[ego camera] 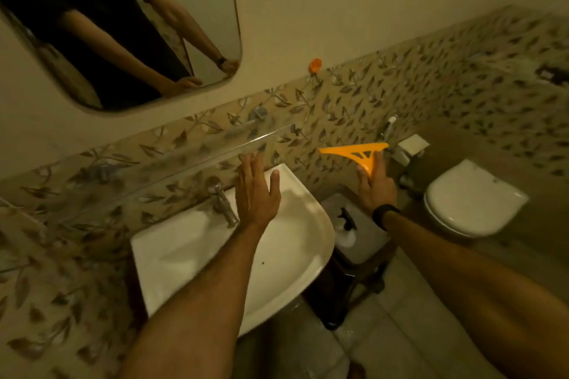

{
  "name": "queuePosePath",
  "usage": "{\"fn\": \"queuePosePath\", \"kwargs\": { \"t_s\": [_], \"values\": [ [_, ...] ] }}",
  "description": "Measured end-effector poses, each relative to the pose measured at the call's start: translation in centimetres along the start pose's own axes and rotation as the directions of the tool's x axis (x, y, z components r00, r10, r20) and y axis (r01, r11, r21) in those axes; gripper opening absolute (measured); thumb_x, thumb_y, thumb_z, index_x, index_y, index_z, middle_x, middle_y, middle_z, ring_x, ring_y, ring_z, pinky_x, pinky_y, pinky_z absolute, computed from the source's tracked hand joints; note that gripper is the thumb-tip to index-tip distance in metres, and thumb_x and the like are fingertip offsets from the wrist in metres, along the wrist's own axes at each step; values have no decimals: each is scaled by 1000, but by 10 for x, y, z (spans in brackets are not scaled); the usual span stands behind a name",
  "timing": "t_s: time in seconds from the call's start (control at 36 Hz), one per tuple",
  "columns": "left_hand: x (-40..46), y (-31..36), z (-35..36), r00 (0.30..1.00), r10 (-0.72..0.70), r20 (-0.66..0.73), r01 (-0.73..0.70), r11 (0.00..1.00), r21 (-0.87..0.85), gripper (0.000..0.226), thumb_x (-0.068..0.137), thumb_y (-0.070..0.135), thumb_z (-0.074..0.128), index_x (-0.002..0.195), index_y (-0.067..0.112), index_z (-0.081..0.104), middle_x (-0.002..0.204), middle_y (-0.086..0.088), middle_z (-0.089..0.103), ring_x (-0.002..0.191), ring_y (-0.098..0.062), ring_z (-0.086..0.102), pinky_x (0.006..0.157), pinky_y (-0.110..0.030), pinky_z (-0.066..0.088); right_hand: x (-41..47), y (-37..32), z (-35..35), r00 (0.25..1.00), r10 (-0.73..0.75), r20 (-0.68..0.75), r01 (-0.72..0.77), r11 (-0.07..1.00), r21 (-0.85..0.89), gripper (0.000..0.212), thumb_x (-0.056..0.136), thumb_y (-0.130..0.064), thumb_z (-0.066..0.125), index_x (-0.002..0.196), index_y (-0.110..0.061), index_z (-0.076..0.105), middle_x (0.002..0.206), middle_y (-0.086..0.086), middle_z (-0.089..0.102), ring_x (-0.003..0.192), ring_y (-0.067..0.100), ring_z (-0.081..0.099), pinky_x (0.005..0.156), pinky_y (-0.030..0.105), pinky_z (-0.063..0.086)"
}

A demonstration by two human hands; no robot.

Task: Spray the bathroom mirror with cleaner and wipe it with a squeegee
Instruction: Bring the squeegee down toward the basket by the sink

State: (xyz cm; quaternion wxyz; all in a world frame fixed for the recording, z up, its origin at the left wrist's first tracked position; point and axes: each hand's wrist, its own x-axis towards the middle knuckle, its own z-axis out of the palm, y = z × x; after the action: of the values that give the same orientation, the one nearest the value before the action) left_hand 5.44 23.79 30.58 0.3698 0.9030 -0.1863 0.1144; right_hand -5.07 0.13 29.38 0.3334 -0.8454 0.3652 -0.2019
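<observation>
Squeegee [357, 153] gripped in right hand [376, 184], blade up for wiping; left hand [257, 191] fingers spread, empty; spray bottle [346, 224] parked below.

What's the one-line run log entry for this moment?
right hand: holds orange squeegee | left hand: open, empty, over sink | spray bottle: on stool | mirror: not touched

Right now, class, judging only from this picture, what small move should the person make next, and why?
Probably raise the right hand up and left toward the rounded wall mirror. Its fingers already grip the orange plastic squeegee, held low beside the white ceramic sink. The black-nozzled spray bottle stands on the stool, and the open left hand holds nothing.
</observation>
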Motion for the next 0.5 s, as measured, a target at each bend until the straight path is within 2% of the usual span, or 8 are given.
{"fn": "queuePosePath", "kwargs": {
  "t_s": [0.08, 0.17, 0.33, 0.44, 0.5],
  "values": [
    [-29, 4, 37, 992, 39, 119, -38, 999, -9, 59, 102, 45, 42, 148, 10, 48, 151, -14, 48, 135, -33, 48, 109, -44, 41, -2, 34, -11, 993, 109, 37, -108, 994, -8, 65, 100, -49, 39, 155, -25, 14, 133, 26, 55, 115, 47, 54, 91, 49, 45],
    [-54, 9, 69, 976, 41, 215, -39, 999, -16, 54, 102, 44, 44, 148, 15, 47, 147, -9, 50, 132, -29, 51, 107, -43, 44, 2, 68, -16, 977, 184, 107, -183, 983, -16, 64, 100, -48, 40, 154, -23, 17, 149, 18, 43, 129, 43, 46, 101, 51, 40],
    [-83, 31, 123, 919, 6, 395, 6, 1000, -29, 49, 106, 40, 48, 147, 14, 48, 145, -6, 53, 131, -24, 52, 108, -35, 43, 22, 125, -17, 911, 297, 287, -303, 953, -26, 60, 100, -45, 45, 151, -19, 26, 149, 21, 40, 133, 43, 40, 104, 48, 37],
    [-91, 47, 165, 875, -46, 481, 57, 998, -7, 62, 101, 55, 36, 140, 11, 53, 138, -8, 57, 127, -26, 55, 106, -36, 45, 46, 162, -11, 870, 308, 384, -304, 950, -71, 57, 102, -40, 42, 150, -15, 29, 151, 21, 38, 136, 41, 38, 107, 46, 34],
    [-93, 55, 186, 855, -85, 512, 91, 996, 13, 69, 98, 59, 31, 140, 10, 53, 137, -9, 57, 127, -26, 55, 105, -36, 45, 60, 182, -3, 865, 272, 421, -260, 962, -89, 54, 103, -34, 41, 151, -14, 29, 151, 20, 39, 135, 41, 39, 108, 47, 34]
  ]
}}
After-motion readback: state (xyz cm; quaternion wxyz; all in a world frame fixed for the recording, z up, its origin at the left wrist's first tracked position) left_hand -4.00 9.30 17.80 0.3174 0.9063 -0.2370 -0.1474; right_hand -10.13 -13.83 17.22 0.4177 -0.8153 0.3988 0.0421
